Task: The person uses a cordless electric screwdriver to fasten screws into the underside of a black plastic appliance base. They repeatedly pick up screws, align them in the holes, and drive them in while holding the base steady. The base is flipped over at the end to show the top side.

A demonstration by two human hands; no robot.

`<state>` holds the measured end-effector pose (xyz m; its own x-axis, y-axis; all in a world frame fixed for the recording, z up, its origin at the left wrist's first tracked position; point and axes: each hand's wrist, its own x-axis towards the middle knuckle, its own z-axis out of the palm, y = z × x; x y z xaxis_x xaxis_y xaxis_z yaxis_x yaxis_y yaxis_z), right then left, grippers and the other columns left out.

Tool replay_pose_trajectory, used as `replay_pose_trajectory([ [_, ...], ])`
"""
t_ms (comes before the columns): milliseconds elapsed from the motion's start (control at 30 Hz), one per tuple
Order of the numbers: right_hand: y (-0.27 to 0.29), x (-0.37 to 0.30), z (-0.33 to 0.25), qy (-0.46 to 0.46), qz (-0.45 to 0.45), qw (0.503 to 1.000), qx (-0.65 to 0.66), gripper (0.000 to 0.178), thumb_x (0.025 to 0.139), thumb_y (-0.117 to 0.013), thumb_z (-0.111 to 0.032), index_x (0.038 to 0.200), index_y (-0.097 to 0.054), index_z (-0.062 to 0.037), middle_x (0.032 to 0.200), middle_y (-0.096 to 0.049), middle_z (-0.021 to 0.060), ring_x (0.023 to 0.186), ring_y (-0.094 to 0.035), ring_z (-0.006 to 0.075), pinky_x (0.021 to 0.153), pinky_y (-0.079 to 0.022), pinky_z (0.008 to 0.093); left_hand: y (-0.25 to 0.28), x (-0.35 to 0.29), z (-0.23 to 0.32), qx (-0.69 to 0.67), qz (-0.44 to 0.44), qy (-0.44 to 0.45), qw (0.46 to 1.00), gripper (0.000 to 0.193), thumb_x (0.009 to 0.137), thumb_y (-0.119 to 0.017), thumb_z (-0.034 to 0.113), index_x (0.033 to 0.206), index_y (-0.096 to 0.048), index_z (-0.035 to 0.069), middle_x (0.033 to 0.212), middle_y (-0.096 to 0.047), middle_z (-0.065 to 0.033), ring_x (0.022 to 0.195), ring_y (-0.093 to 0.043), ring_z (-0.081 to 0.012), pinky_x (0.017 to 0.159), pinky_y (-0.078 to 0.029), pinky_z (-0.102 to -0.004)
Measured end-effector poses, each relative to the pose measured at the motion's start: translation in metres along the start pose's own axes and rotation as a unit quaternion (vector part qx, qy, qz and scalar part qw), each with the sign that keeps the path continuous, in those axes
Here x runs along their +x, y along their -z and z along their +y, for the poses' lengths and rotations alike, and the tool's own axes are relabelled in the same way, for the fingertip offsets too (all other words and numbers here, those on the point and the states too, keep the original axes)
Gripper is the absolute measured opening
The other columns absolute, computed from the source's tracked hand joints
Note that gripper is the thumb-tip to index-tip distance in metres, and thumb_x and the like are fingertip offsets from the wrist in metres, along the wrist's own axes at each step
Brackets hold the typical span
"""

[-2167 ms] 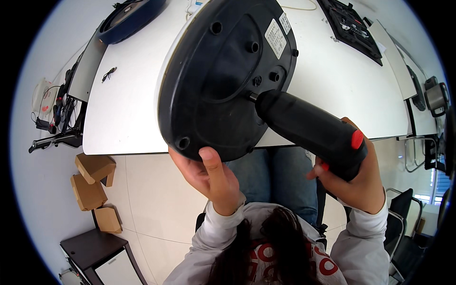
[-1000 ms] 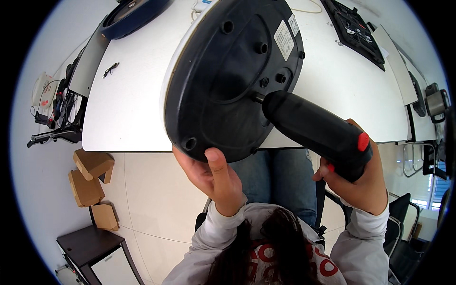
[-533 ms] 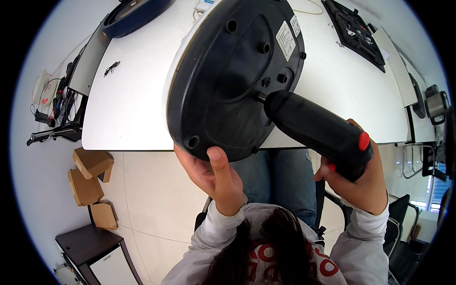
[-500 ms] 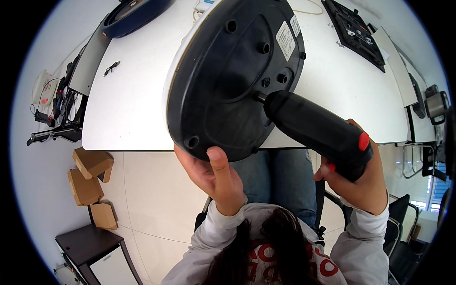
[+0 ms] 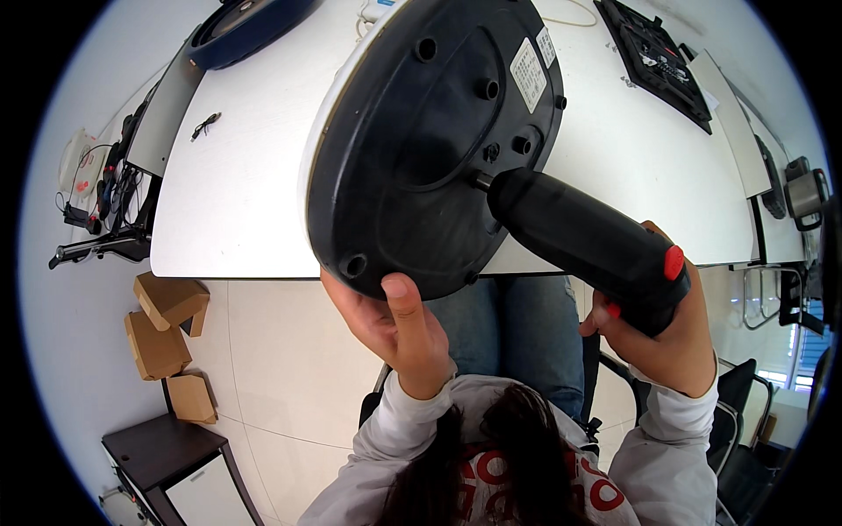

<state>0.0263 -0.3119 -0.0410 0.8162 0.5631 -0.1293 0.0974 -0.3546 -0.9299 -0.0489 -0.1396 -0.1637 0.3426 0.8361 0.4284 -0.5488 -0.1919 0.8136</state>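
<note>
A round device with a black plastic underside (image 5: 403, 167) and a white rim is tilted up before me, its base facing me. Screw holes and two white labels show on that base. My left hand (image 5: 399, 329) grips its lower edge, thumb on the black side and fingers behind, partly hidden. In my right hand (image 5: 671, 337) is a black cordless screwdriver (image 5: 579, 232) with red buttons. Its metal bit points left and meets the base near the middle right; whether a screw sits there is hidden.
On the white table (image 5: 246, 193) lie a short black cable (image 5: 206, 127), a dark blue round part (image 5: 250, 31) at the far left and an open black tool case (image 5: 658, 66) at the far right. Cardboard boxes (image 5: 158, 342) and a dark cabinet (image 5: 167, 447) stand left.
</note>
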Motion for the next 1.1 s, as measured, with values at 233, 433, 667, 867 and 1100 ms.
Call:
replay_pose_trajectory([
  [233, 0.000, 0.000, 0.001, 0.004, 0.004, 1.000, -0.009, 0.036, 0.068, -0.069, -0.005, 0.100, -0.054, -0.0008, 0.076, -0.058, 0.0075, 0.068, -0.056, 0.0158, 0.069, -0.046, 0.0292, 0.002, 0.000, -0.001, 0.003, -0.002, 0.000, 1.000, 0.058, 0.098, -0.053, 0.039, 0.140, -0.035, 0.002, 0.132, -0.051, -0.0132, 0.121, -0.053, -0.0242, 0.099, -0.044, -0.0341],
  [433, 0.000, 0.000, 0.000, -0.003, 0.003, 1.000, -0.006, 0.036, 0.068, -0.070, -0.006, 0.100, -0.054, -0.0008, 0.076, -0.058, 0.0075, 0.068, -0.056, 0.0162, 0.069, -0.046, 0.0294, 0.001, 0.000, 0.000, 0.000, -0.004, 0.000, 1.000, 0.058, 0.098, -0.053, 0.038, 0.139, -0.035, 0.002, 0.133, -0.051, -0.0132, 0.121, -0.054, -0.0244, 0.099, -0.045, -0.0340],
  [667, 0.002, 0.000, 0.001, -0.003, 0.007, 1.000, -0.015, 0.038, 0.067, -0.070, -0.006, 0.101, -0.055, -0.0008, 0.075, -0.061, 0.0084, 0.066, -0.058, 0.0170, 0.068, -0.047, 0.0292, -0.002, 0.001, 0.000, -0.001, 0.004, 0.000, 1.000, 0.060, 0.097, -0.054, 0.039, 0.140, -0.035, 0.001, 0.133, -0.050, -0.0138, 0.120, -0.054, -0.0252, 0.100, -0.044, -0.0345],
  [867, 0.025, -0.028, 0.003, -0.056, 0.033, 0.993, 0.093, 0.041, 0.066, -0.067, -0.001, 0.105, -0.059, 0.0059, 0.076, -0.067, 0.0137, 0.070, -0.069, 0.0244, 0.069, -0.055, 0.0314, -0.008, 0.000, 0.002, -0.007, 0.024, 0.005, 1.000, 0.060, 0.097, -0.054, 0.040, 0.139, -0.036, 0.001, 0.132, -0.052, -0.0128, 0.121, -0.053, -0.0246, 0.101, -0.042, -0.0343],
  [1100, 0.045, -0.048, 0.060, -0.012, 0.084, 0.958, 0.274, 0.067, 0.063, -0.072, -0.021, 0.119, -0.053, 0.0117, 0.059, -0.053, 0.0119, 0.047, -0.054, 0.0208, 0.043, -0.048, 0.0276, -0.005, -0.004, 0.006, 0.005, 0.021, 0.024, 0.999, 0.058, 0.098, -0.054, 0.041, 0.139, -0.038, 0.002, 0.130, -0.053, -0.0111, 0.119, -0.053, -0.0225, 0.100, -0.041, -0.0328],
])
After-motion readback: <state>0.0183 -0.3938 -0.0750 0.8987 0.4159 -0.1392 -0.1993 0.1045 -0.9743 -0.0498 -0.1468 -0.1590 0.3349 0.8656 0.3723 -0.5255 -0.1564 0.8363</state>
